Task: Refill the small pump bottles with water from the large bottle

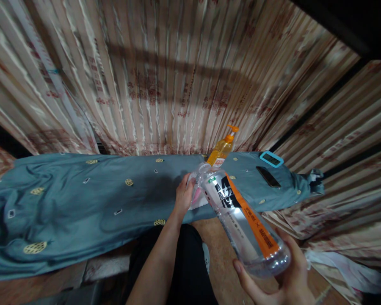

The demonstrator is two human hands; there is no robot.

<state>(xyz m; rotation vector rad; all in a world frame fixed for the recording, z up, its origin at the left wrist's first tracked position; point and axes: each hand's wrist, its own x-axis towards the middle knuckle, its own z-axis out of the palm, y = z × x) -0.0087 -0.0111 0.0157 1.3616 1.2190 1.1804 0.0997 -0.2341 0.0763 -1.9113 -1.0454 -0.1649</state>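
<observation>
A large clear plastic bottle (233,212) with a silver, black and orange label is tilted in front of me, its neck pointing away to the upper left. My right hand (281,273) grips it around the base. Up at the neck, my left hand (184,192) is closed on a thin white-and-pink cloth or wipe (197,199), which lies against the bottle. The bottle partly hides this cloth and my left fingertips. Just behind the neck stands a pump bottle (222,150) with yellow-orange liquid and an orange pump top.
A blue-green sheet (104,182) with a pineapple pattern covers the long surface before me. On its right part lie a dark phone (268,176) and a light-blue-framed digital clock (271,159). Patterned curtains (165,84) hang behind and to the right. A white plastic bag (346,269) is at the lower right.
</observation>
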